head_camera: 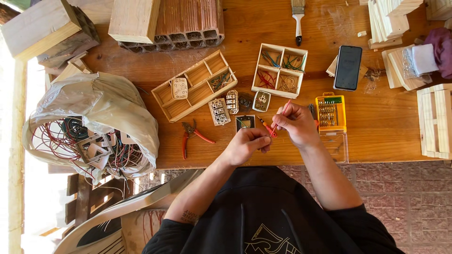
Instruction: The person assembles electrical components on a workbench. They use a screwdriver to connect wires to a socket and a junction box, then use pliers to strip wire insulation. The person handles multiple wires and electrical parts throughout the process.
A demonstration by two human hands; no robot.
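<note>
My right hand (297,125) is closed on a thin red wire (284,109) that sticks up from the fingers, and an orange-handled screwdriver (266,126) lies across toward my left hand. My left hand (246,145) is pinched shut on the lower end of that piece, just in front of a small dark switch part (245,122) on the wooden table (386,127). Both hands meet near the table's front edge.
Red-handled pliers (190,134), white switch modules (219,111), a long wooden tray (195,84), a square wooden tray of wires (279,70), a yellow bit case (330,112), a phone (348,67), a brush (298,19), bricks (188,23), wood blocks (433,122). A bag of wires (89,127) hangs at the left.
</note>
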